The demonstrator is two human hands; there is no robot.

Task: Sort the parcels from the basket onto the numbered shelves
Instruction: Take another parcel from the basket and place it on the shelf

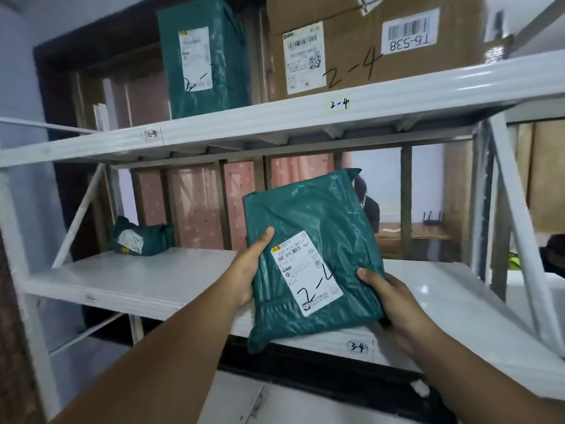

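I hold a flat green plastic parcel (315, 228) upright in front of the white shelf rack. Its white label reads "2-4" in black marker. My left hand (249, 264) grips its left edge, thumb on the front. My right hand (394, 296) grips its lower right corner, thumb on the front. The upper shelf (244, 123) carries tags "2-3" and "2-4". A brown cardboard box (367, 41) marked "2-4" stands above the "2-4" tag. A tall green parcel (201, 56) marked "2-3" stands left of it. The basket is out of view.
The lower shelf (137, 280) bears a tag "3-4" on its front edge, and a small green parcel (137, 237) lies at its back left. White diagonal braces cross both ends of the rack. A person sits far behind the rack.
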